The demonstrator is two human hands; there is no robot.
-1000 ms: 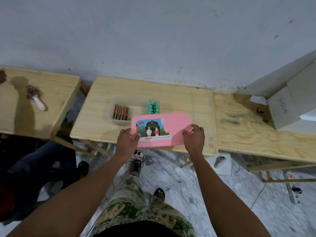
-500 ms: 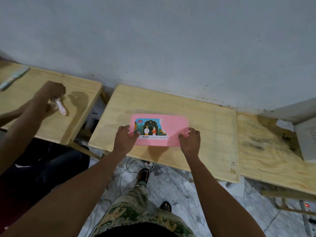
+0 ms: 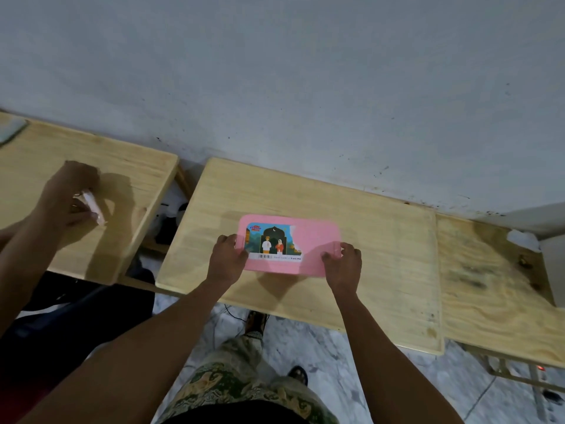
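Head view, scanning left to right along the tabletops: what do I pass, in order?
First another person's hand holding a pale tool → left hand → pink lid, gripped at both ends → right hand → stained plywood table.

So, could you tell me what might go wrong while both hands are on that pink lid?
The left hand and right hand grip the pink lid only at its two short ends, so its far edge may not seat evenly. The label is already torn along its right side; a finger sliding there could tear it further.
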